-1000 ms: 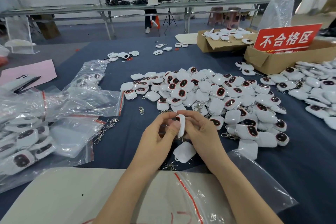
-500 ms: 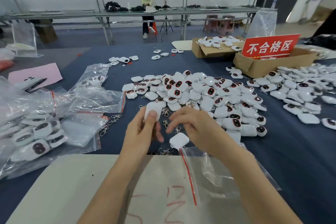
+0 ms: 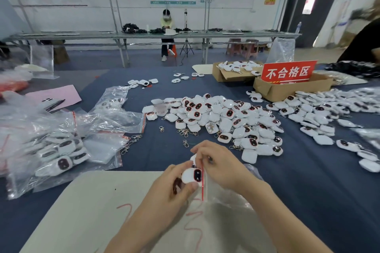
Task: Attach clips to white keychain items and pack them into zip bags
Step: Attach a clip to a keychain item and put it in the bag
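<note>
Left grip [image 3: 172, 190] holds a keychain [image 3: 191, 176], right grip [image 3: 222, 165] pinches the zip bag [image 3: 216, 196] (red-striped).

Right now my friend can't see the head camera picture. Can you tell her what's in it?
A person's left hand holds a white keychain item at the red-striped mouth of a clear zip bag, which the right hand pinches. Behind them a pile of more lies on a blue table, with filled bags on the left.
</note>
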### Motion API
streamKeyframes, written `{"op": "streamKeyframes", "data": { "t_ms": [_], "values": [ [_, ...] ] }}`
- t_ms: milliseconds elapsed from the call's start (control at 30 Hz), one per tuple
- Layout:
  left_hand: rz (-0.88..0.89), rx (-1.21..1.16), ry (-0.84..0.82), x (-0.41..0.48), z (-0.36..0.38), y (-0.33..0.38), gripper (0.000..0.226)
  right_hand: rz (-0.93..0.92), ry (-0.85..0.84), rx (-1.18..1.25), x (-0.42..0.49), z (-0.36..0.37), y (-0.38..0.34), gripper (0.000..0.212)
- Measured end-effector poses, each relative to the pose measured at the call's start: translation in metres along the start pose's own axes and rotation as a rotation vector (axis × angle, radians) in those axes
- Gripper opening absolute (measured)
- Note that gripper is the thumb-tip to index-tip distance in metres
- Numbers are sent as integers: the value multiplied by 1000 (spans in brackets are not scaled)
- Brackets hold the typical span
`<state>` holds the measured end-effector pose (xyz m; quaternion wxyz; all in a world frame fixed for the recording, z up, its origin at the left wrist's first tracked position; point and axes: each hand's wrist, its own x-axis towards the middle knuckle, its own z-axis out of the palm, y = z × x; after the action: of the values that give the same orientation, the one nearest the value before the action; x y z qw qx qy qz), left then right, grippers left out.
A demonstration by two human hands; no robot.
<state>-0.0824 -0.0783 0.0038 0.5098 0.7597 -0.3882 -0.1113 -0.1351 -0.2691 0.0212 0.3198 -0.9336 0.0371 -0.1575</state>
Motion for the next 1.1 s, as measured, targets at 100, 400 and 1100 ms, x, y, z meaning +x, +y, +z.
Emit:
{"op": "streamKeyframes", "data": {
  "t_ms": [100,400,1100],
  "values": [
    [-50,10,2,2,5,5,35,71,28,-7,0,1,-4,48],
    [26,116,-71,-1,8,15,20,222,144,-31,-3,8,-6,39],
    [-61,383,41,53,-1,-29,24,395,158,217,19,-1,27,41]
  ]
}}
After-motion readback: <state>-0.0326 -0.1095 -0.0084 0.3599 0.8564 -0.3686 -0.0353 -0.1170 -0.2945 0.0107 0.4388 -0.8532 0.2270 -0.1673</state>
